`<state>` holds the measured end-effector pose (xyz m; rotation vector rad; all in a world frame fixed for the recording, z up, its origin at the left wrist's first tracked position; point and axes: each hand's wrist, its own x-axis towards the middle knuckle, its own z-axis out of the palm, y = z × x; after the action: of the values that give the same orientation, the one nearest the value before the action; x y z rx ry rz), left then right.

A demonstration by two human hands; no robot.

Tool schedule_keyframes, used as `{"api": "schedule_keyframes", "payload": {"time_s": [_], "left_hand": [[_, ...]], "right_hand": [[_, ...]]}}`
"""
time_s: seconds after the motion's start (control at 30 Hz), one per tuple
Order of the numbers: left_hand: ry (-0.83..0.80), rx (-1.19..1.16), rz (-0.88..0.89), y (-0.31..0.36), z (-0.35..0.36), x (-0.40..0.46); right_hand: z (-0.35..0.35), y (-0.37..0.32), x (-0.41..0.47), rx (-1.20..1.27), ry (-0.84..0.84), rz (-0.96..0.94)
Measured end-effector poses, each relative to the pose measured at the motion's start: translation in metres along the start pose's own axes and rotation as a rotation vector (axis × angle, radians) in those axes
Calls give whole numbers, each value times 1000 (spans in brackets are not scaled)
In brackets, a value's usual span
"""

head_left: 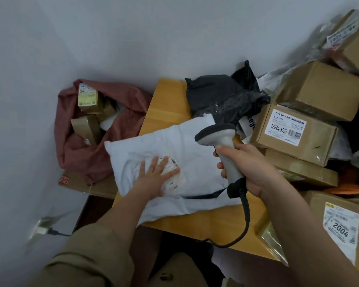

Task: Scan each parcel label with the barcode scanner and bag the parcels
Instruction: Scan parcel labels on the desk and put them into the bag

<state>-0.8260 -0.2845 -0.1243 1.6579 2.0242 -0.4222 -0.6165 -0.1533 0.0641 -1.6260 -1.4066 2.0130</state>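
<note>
Working at the wooden table, you are facing a heap of unscanned cardboard boxes piled along your right, while the red cloth bag is slumping open on the floor at the table's left end, already holding a few small boxes

You are dealing with the white poly mailer, which is lying flat across the middle of the table with its near edge hanging over the side. It is looking soft, light and slick, so judging by its wrinkles it is going to flop and slide rather than lift stiffly; taking it by an edge or corner with a firm pinch is looking wiser than scooping from the centre

Your left hand is pressing down on the parcel label with fingers straight and spread, smoothing it. Your right hand is wrapping its fingers round the handle of the barcode scanner, whose head is hovering above the mailer, its cable trailing off the table's near edge

Your fingers are covering much of the label, its print is blurring past reading, and the scanner's window is facing away, so any beam is staying unseen
</note>
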Motion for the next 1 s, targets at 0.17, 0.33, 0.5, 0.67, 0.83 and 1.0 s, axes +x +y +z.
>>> {"api": "schedule_keyframes", "payload": {"time_s": [0.17,0.33,0.5,0.67,0.83,1.0], "left_hand": [[190,-128,-102,-6,-9,-17],[203,-193,-187,-10,-3,-36],[232,-320,-259,-11,8,-44],[146,-342,-195,-13,7,-43],[95,-332,-186,-9,8,-36],[401,-408,-285,-2,27,-46]], "right_hand": [[12,-7,0,-93,-29,-11],[33,-15,-3,-128,-76,-38],[47,-22,-11,-203,-102,-49],[54,-24,-19,-310,-116,-43],[61,-27,-29,-375,-105,-70],[55,-32,-43,-307,-87,-91]]}}
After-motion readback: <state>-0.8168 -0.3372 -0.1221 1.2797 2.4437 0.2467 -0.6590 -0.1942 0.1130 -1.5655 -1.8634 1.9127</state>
